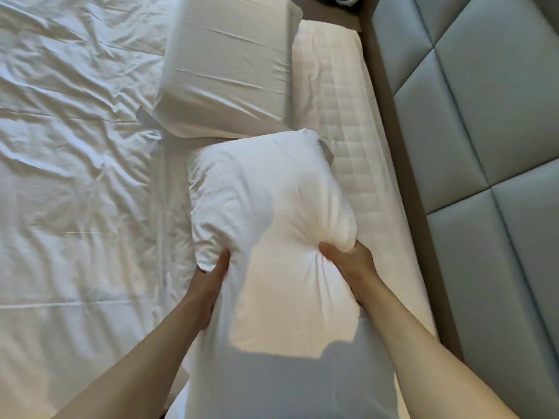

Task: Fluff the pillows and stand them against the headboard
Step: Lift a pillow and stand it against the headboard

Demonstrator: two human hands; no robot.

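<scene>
A white pillow is held lengthwise above the bed, pinched in at its middle. My left hand grips its left side and my right hand squeezes its right side, bunching the fabric. A second white pillow lies flat on the bed farther away, apart from the padded grey-blue headboard that runs along the right.
A wrinkled white sheet covers the bed on the left. A quilted white mattress strip lies bare between the pillows and the headboard. A brown frame edge borders the headboard. Something dark sits at the top edge.
</scene>
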